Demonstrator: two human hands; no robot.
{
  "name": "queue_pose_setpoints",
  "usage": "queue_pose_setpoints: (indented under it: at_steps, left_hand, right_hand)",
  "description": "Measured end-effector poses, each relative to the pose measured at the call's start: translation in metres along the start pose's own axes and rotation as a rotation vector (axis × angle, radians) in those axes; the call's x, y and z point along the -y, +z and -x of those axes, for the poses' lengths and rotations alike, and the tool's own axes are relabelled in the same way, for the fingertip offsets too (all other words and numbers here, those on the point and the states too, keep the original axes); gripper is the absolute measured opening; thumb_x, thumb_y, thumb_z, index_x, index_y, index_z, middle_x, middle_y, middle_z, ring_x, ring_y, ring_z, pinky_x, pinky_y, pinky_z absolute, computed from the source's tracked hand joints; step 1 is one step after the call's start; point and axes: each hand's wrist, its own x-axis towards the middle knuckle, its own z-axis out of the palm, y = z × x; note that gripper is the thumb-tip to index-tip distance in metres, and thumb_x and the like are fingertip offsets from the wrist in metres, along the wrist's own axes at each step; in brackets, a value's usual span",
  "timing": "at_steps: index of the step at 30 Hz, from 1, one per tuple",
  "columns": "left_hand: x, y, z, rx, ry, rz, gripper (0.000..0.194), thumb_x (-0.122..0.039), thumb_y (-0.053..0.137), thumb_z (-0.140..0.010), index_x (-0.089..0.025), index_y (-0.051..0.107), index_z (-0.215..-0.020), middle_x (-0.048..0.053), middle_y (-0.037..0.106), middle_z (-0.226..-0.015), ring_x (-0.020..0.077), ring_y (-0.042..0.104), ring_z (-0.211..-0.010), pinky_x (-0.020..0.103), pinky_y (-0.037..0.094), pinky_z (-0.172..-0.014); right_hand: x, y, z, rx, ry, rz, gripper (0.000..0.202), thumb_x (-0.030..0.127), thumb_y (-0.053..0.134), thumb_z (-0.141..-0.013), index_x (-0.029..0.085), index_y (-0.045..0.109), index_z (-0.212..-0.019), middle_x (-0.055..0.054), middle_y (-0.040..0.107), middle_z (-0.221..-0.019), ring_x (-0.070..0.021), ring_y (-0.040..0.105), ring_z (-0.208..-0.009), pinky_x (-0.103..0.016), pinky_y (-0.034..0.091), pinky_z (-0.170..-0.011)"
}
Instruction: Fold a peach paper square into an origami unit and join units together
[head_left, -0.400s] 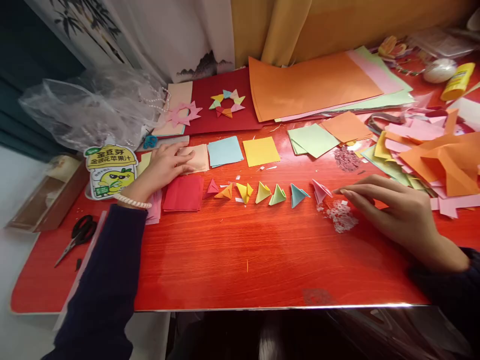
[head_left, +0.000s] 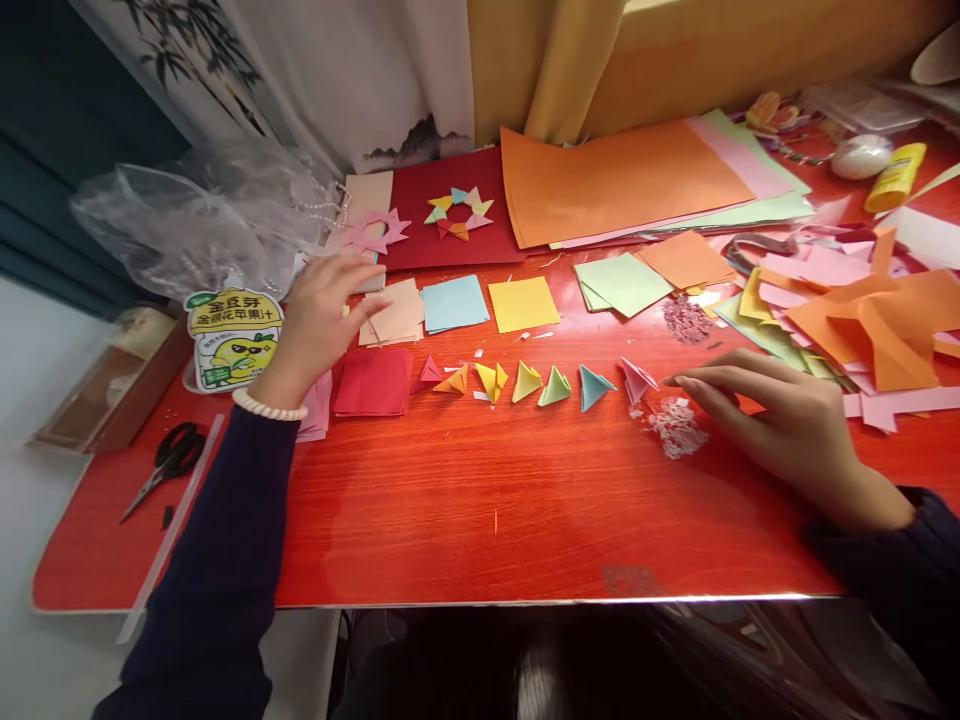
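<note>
Left hand [head_left: 319,312] is held with fingers loosely parted, the peach squares [head_left: 401,318] being partly covered by its thumb. By the right hand [head_left: 780,430], bunched beside the pink folded piece [head_left: 636,380], contact or pinching cannot be confirmed. Pink sheets [head_left: 319,400] are mostly hidden; paper scraps [head_left: 892,320] are cut off rightward.

Counter [head_left: 450,540]: surface was red, wood-grained, glossy. Across it ran a row of seven small folded paper pieces [head_left: 526,382], with a red paper stack [head_left: 373,382] at the row's left end and white shreds [head_left: 677,428] near its right. Behind lay peach squares [head_left: 394,312], blue squares [head_left: 455,303], yellow paper [head_left: 524,304] and pale green squares [head_left: 622,284]. Black-handled scissors [head_left: 178,450] lay far left; coloured offcuts [head_left: 877,330], right; a whitish round item [head_left: 862,157], apparently a ball, rear right.
</note>
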Motion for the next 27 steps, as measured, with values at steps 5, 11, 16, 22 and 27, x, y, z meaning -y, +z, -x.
queue_pose_setpoints:
  at_steps: [5, 11, 16, 22, 27]
  left_hand:
    - [0.012, 0.029, -0.002, 0.061, -0.003, -0.150, 0.045, -0.046, 0.039, -0.089, -0.015, 0.050, -0.120, 0.011, 0.041, -0.135, 0.0279, 0.036, -0.122, 0.041, 0.028, -0.100]
    - [0.004, 0.028, 0.003, 0.017, -0.057, -0.234, 0.033, -0.042, 0.043, -0.089, -0.020, 0.059, -0.108, 0.008, 0.044, -0.132, 0.0302, 0.036, -0.119, 0.046, 0.029, -0.094]
    - [-0.006, 0.026, 0.003, -0.012, -0.050, -0.214, 0.033, -0.039, 0.038, -0.091, -0.019, 0.062, -0.102, 0.007, 0.045, -0.132, 0.0300, 0.036, -0.118, 0.048, 0.026, -0.094]
    - [-0.024, 0.011, 0.004, -0.082, -0.118, -0.195, 0.033, -0.039, 0.037, -0.092, -0.022, 0.064, -0.100, 0.003, 0.048, -0.132, 0.0291, 0.038, -0.118, 0.049, 0.025, -0.095]
    - [-0.027, -0.018, 0.005, -0.123, -0.187, -0.205, 0.038, -0.044, 0.039, -0.092, -0.018, 0.064, -0.102, 0.003, 0.050, -0.130, 0.0292, 0.038, -0.120, 0.053, 0.026, -0.097]
  right_hand:
    - [0.000, 0.001, 0.002, 0.015, -0.005, 0.003, 0.007, 0.010, 0.061, -0.078, 0.016, 0.063, -0.081, -0.002, 0.058, -0.070, -0.0080, 0.051, -0.055, -0.021, 0.042, -0.052]
    - [-0.001, 0.003, 0.003, 0.026, -0.006, 0.007, 0.007, 0.014, 0.059, -0.079, 0.018, 0.063, -0.082, 0.000, 0.060, -0.068, -0.0087, 0.053, -0.054, -0.021, 0.043, -0.053]
    - [-0.003, 0.002, 0.006, -0.002, 0.022, 0.021, 0.008, 0.013, 0.060, -0.078, 0.019, 0.063, -0.082, 0.000, 0.059, -0.068, -0.0088, 0.051, -0.053, -0.022, 0.042, -0.052]
    - [0.000, 0.001, 0.005, -0.015, 0.042, 0.016, 0.005, 0.014, 0.061, -0.077, 0.018, 0.063, -0.078, 0.001, 0.057, -0.064, -0.0080, 0.047, -0.051, -0.022, 0.039, -0.049]
    - [-0.001, 0.000, 0.003, -0.022, 0.087, -0.016, 0.006, 0.014, 0.062, -0.076, 0.020, 0.064, -0.076, 0.001, 0.058, -0.063, -0.0083, 0.047, -0.050, -0.022, 0.039, -0.049]
